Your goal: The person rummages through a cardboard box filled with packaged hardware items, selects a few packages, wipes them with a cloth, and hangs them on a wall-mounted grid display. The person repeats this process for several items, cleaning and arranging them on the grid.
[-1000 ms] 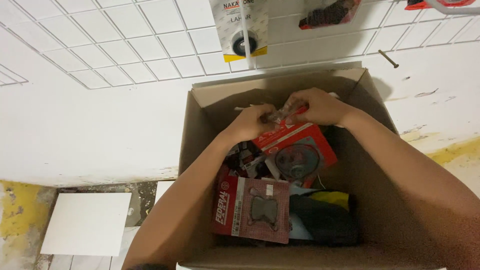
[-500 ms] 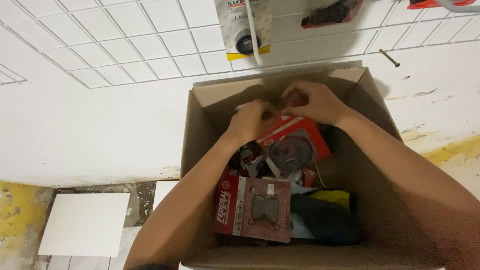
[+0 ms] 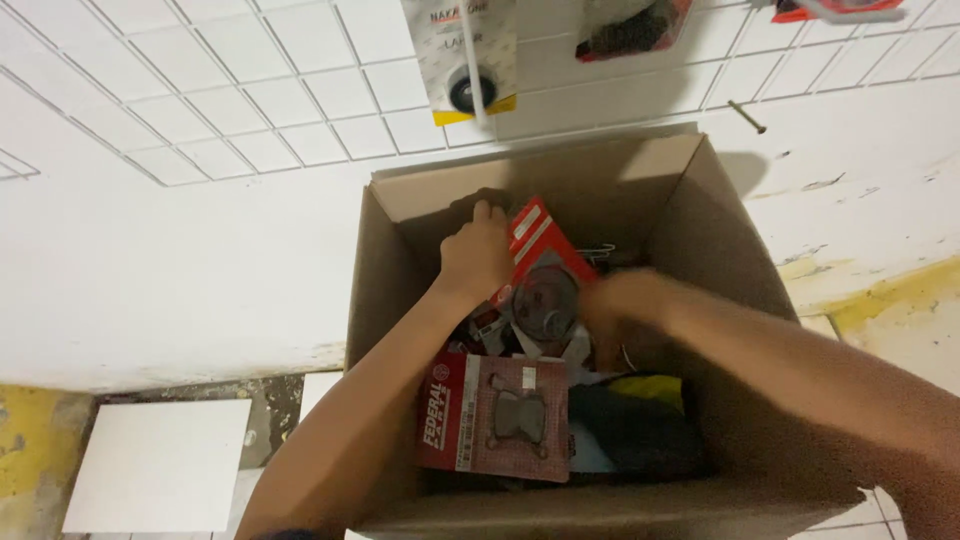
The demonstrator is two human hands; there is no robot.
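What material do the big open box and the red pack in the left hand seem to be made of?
Box: brown cardboard, matte, with folded flaps. Red pack, held by the left hand: probably printed card with a clear plastic front, since a dark round part shows through it.

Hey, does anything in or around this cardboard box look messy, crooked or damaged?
The packets in the cardboard box lie jumbled, not stacked: the red packet at the left hand stands tilted, and another red blister pack lies flat nearer the front. The wall beside the box is scuffed, its paint chipped. The right hand is blurred.
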